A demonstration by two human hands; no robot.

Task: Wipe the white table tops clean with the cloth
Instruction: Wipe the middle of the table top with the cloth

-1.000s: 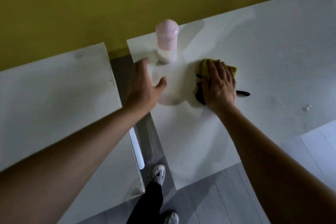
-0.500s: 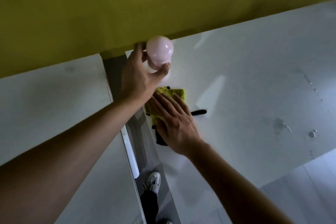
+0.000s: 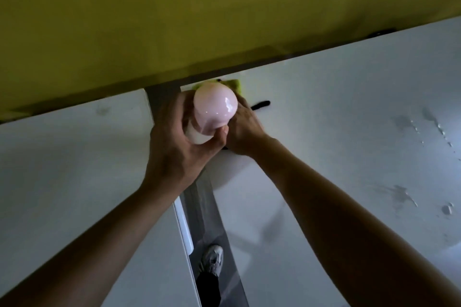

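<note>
A glossy pink, round-topped plastic bottle with a white base [image 3: 215, 109] is held up off the surface, the left hand [image 3: 175, 142] wrapped round it in a full grip. The yellow-green cloth with black trim [image 3: 235, 83] is pressed flat under the right hand [image 3: 243, 129], fingers laid straight, at the far left corner of the right white bench [image 3: 349, 132], close against the yellow wall [image 3: 199, 12]. Wet streaks [image 3: 404, 197] are seen further right. The left white bench [image 3: 74, 157] is parted from it by a narrow gap.

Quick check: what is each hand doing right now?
Left hand: grips the pink bottle, lifted.
Right hand: presses the cloth on the table; fingers hidden.
</note>
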